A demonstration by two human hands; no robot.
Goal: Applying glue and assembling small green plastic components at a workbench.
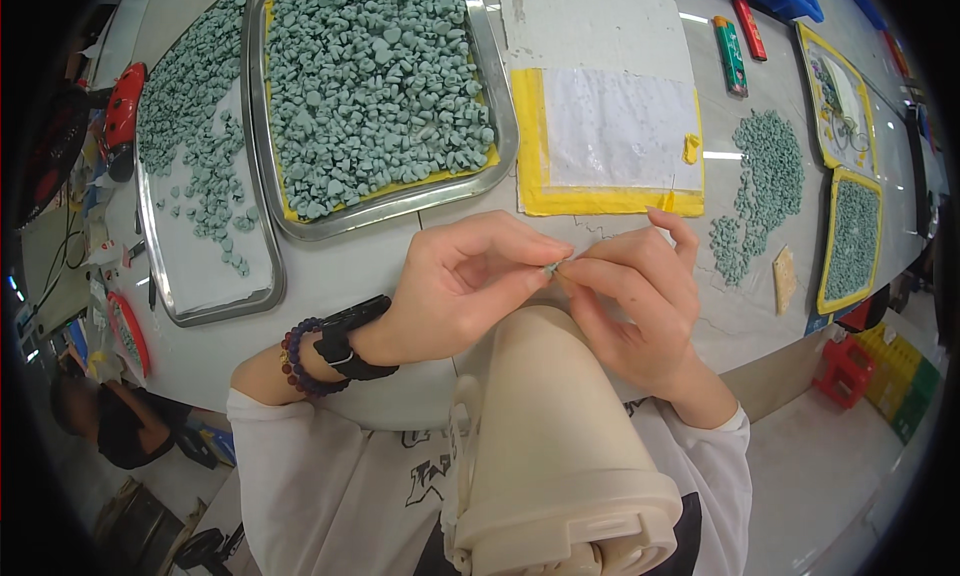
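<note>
Over the table's near edge, my two hands meet fingertip to fingertip. My left hand (465, 286), with a black watch (355, 338) and a beaded bracelet (300, 358) on its wrist, pinches a tiny green piece (551, 269) between thumb and forefinger. Thumb and forefinger of my right hand (640, 296) are pressed together against that piece. Whatever they may hold is too small to make out. Just below the hands rises a cream tapered, tumbler-like container (560, 406), which covers part of my lap.
Metal trays of green pieces (375, 86) stand at left. A white sheet on a yellow-edged pad (530, 200) lies ahead. Right are a loose green pile (768, 166), a tan block (783, 279), two lighters (730, 56) and yellow-rimmed trays (822, 301). Another person (130, 421) sits far left.
</note>
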